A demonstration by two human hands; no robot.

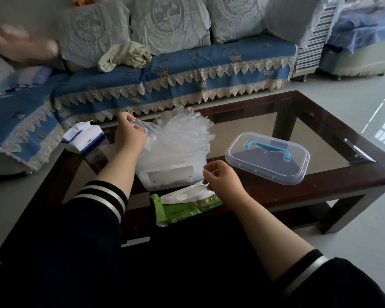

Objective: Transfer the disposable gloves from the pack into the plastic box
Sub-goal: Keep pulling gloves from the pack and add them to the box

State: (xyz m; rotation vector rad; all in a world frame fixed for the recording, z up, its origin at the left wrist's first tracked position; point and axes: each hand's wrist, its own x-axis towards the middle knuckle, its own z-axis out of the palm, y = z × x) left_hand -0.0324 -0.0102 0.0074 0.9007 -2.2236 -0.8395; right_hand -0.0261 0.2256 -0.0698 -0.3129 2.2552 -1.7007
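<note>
Gloves [182, 132] in left hand [129, 135]

— What was the person wearing?
— A dark navy top. The left sleeve [102, 196] ended in a cuff with two pale stripes, and the right sleeve [307, 274] had the same striped band.
— And the hands?
— The left hand [129, 133] and right hand [222, 178] were bare, forearms uncovered, no rings or watch.
</note>
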